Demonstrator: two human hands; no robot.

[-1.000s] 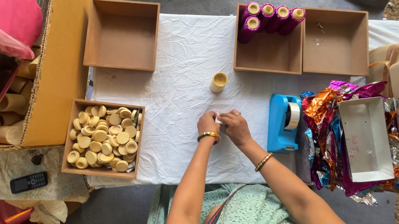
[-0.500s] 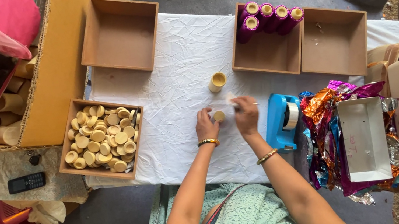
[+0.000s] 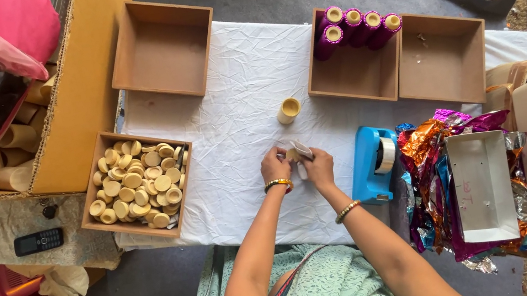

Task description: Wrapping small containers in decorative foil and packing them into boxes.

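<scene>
Both hands meet over the middle of the white cloth-covered table (image 3: 234, 102), close to its near edge. The left hand (image 3: 275, 166) and the right hand (image 3: 318, 166) are closed together on a small tan cap (image 3: 292, 155), of which only a sliver shows between the fingers, and a strip of clear tape (image 3: 302, 148) sticks up from the right-hand fingers, slanting up and to the left across the cap. The cap is too hidden to tell which way its open side faces or how its axis runs. A bangle sits on each wrist. Just beyond the hands, apart from them, a short tan tube (image 3: 288, 110) stands on the cloth with its open mouth tipped up and slightly to the right, so its long axis is close to upright. To the right of the right hand, near but not touching, is a blue tape dispenser (image 3: 371, 164) with its roll facing the side. To the left, a shallow wooden tray (image 3: 91, 200) is heaped with round tan caps (image 3: 137, 188). At the far side stand an empty wooden box (image 3: 162, 46) and a pair of joined boxes (image 3: 399, 59); four purple-wrapped tubes (image 3: 354, 27) lean in a row against the far wall of the left one, their tan ends pointing up and away. Crumpled shiny foil (image 3: 428, 140) in purple and orange lies at the right around a white tray (image 3: 483, 185).
</scene>
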